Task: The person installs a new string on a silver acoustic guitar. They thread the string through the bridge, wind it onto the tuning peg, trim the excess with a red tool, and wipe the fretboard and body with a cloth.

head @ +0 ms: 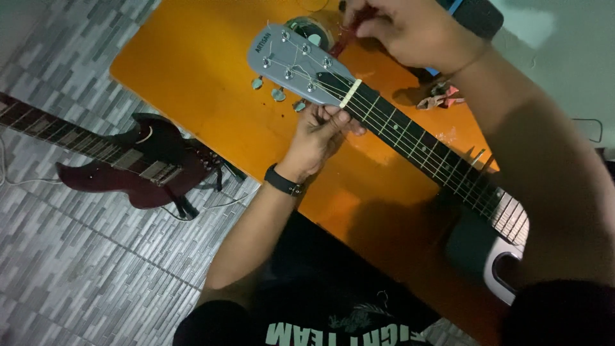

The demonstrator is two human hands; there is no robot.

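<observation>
This looks like a home room used for guitar work: an orange table (192, 64) stands on grey patterned floor tiles (77, 269), a red electric guitar (128, 163) lies there, beside a plain pale wall (564, 57).

Matt grey headstock (295, 64) with metal tuners, above a glossy orange table (205, 77).

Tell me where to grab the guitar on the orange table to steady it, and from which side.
Probably the neck just below the headstock, near the white nut, from underneath on the near side. The guitar lies strings up across the orange table, and the neck is narrow enough there to wrap. The left hand already cups it so; the right hand is busy above the headstock with a red tool.
</observation>
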